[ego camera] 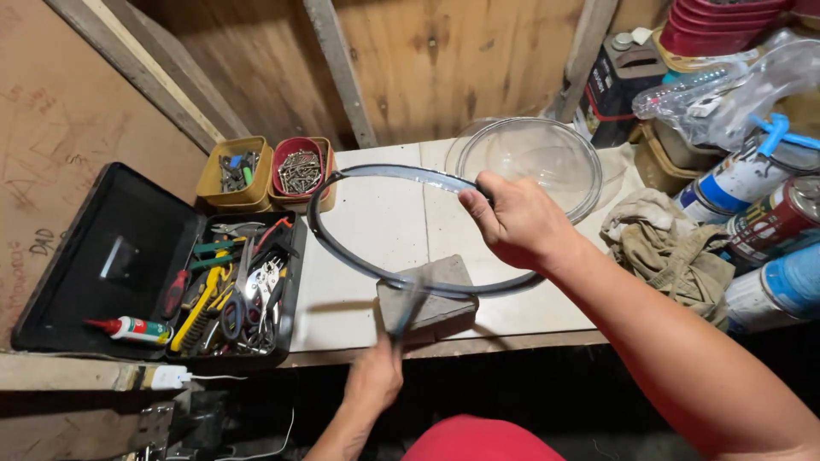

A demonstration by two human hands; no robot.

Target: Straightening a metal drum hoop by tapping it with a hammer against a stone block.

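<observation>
Two hands working a dark ring on a stone block

The right hand has a clenched grip on the ring, which rests on the grey block on the desk. The left hand grasps a blurred tool over the block. An open toolbox lies left.

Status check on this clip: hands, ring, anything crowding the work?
Right hand grips dark metal ring at far rim. Left hand holds blurred tool against ring over grey block. Glass bowl just behind; open toolbox left.
</observation>
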